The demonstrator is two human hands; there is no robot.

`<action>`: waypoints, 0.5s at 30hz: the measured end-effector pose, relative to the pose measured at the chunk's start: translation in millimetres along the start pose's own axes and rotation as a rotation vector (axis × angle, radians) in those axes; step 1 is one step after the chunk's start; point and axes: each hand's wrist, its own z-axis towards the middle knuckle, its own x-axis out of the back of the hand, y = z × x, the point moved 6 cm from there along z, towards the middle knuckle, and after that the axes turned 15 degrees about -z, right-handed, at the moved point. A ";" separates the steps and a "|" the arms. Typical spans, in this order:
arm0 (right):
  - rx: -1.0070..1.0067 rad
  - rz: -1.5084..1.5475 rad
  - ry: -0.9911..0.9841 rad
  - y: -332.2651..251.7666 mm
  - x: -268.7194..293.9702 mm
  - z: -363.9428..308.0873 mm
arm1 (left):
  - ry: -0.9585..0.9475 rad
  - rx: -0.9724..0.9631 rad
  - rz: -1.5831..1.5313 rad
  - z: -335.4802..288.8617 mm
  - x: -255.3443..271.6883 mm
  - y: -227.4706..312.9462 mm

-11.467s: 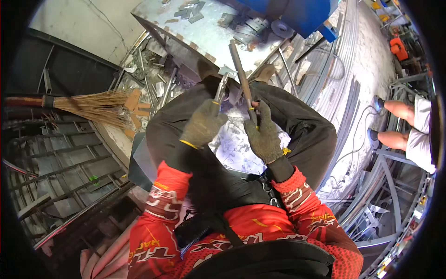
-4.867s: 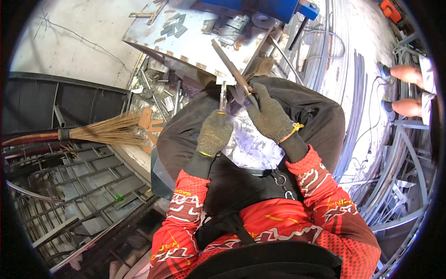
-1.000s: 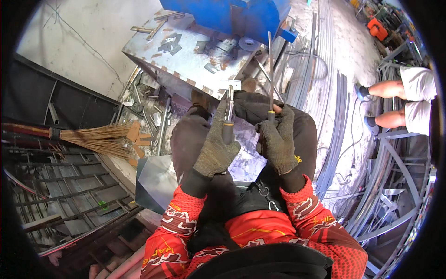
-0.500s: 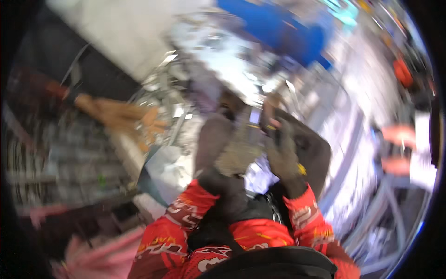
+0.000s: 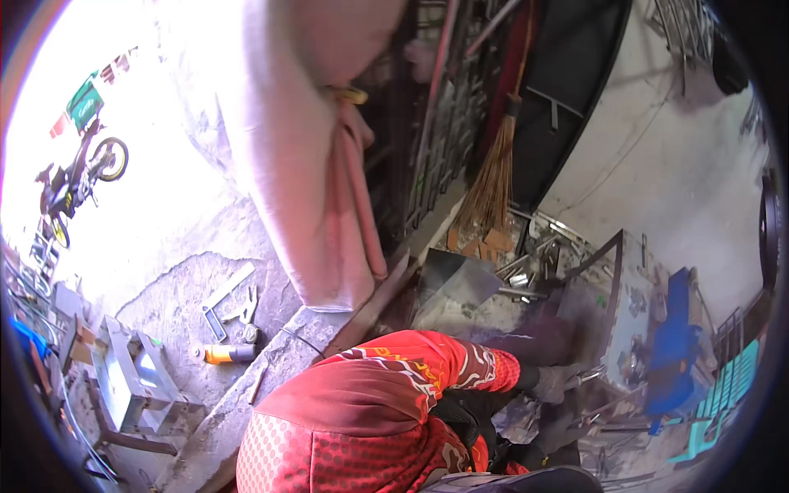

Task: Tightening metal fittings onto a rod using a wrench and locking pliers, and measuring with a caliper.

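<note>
My left hand, in a dark grey glove below a red sleeve, reaches out to the right with its fingers curled. A shiny metal end shows at its fingertips; what it belongs to is hard to make out. Beside it stands a grey metal frame with a dark edge. My right hand is lower down, a dark gloved shape largely lost among dark clothing and shadow. Its fingers do not show clearly.
Metal offcuts lie under a stick broom. A blue piece and a teal plastic chair stand far right. To the left are a pink cloth, an orange angle grinder, a metal box frame and a motorbike.
The view has swung to the left, bringing in the pink cloth, grinder and motorbike. Both hands now appear farther right in the picture, and the broom shows upright.
</note>
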 end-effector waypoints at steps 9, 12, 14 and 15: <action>0.259 0.174 -0.016 -73.5 30.3 -6.8 | 0.026 -0.586 0.093 3.0 24.1 23.3; 0.015 0.491 -0.219 -57.2 48.3 6.0 | -0.321 -0.490 0.885 13.8 -4.7 46.9; 0.401 0.205 0.138 -68.0 67.3 7.8 | -0.103 -0.774 0.468 -4.5 7.9 84.4; 0.212 0.378 -0.056 -81.7 72.5 0.2 | -0.541 -0.590 1.183 -3.6 -8.6 91.5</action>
